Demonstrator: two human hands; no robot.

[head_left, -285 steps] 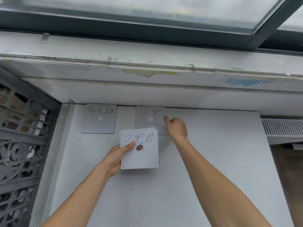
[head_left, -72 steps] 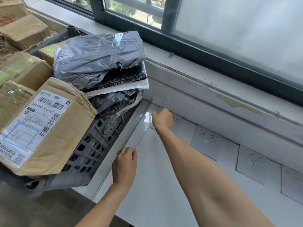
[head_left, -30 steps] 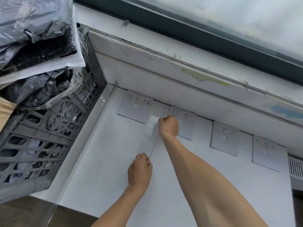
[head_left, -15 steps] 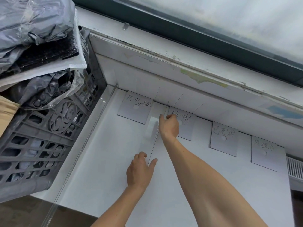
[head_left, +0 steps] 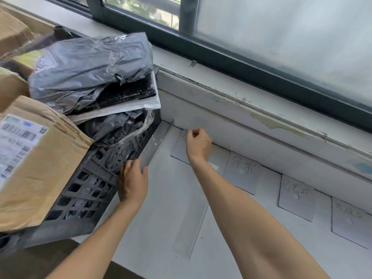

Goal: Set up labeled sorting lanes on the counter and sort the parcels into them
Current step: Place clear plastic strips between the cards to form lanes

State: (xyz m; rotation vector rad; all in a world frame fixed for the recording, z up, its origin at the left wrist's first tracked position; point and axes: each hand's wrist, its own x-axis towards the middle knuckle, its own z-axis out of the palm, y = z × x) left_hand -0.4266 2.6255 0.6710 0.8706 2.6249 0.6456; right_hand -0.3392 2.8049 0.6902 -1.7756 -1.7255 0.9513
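Observation:
Several grey label cards with handwritten characters lie in a row along the counter's [head_left: 161, 228] back wall. The first card [head_left: 178, 147] is partly under my right hand [head_left: 198, 144]; others follow at the second card [head_left: 241, 171], the third card [head_left: 296, 195] and the fourth card [head_left: 350, 220]. A clear flat strip [head_left: 190, 228] lies between the first two cards. My left hand [head_left: 132, 182] grips the near end of another clear strip [head_left: 159, 137] along the counter's left edge. My right hand hovers with curled fingers, nothing visible in it.
A dark plastic crate [head_left: 86, 190] stands against the counter's left edge, piled with grey poly-bag parcels [head_left: 90, 65] and a cardboard box [head_left: 30, 158] bearing a shipping label. A window sill and dark window frame [head_left: 261, 77] run behind the counter.
Both hands left the strip now lying between the first two cards and moved left. My left hand took hold of the strip beside the crate. The view swung left.

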